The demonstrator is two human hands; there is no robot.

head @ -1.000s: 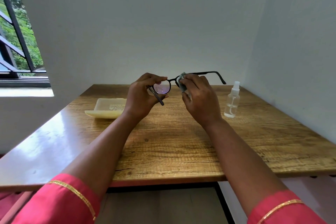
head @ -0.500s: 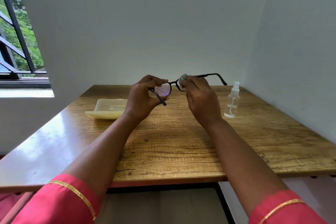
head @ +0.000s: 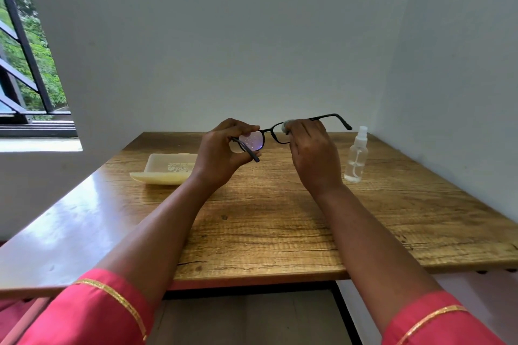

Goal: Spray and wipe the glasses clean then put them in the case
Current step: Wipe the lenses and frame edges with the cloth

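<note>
Fingers (head: 301, 126) of the right hand (head: 311, 154) pinch a small grey cloth (head: 285, 125) over one lens of the black glasses (head: 270, 131), just right of the frame's centre, while the left hand (head: 221, 151) clamps the other rim between thumb and forefinger. The glasses sit in mid-air above the counter (head: 280, 218), touching nothing but the two hands. Droplets speckle the lens inside the left hand's grip, so I'd say the spraying is done and the wiping is half through at best. Next, I reckon, the cloth has to cross to that wet lens, which means swapping which hand steadies the rim. Beyond the hands, the pale yellow case (head: 165, 169) lies open at centre left, well apart from the glasses, and the spray bottle (head: 356, 157) stands upright at centre right, near the right hand.
</note>
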